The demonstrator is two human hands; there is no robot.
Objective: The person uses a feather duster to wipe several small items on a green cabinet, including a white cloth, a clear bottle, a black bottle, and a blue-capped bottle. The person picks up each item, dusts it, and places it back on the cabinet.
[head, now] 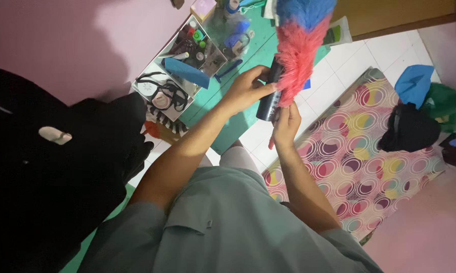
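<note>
Pink-and-blue fluffy duster (pixel 298 40) held up over the green tabletop (pixel 248 60), left hand (pixel 245 90) wrapped round its black handle (pixel 269 101) near the fluff, right hand (pixel 287 124) pinching the lower end to steady it. Clear organiser tray (pixel 187 55) sits just beside, patterned mat (pixel 359 151) on the floor below

Duster (pixel 301 45) between both hands, left hand (pixel 245 91) above right hand (pixel 287 124). Organizer tray (pixel 180 65) left of them on desk (pixel 248 55). Mat (pixel 359 156) right on floor (pixel 389 50), clothes pile (pixel 410 126) on its far edge.
</note>
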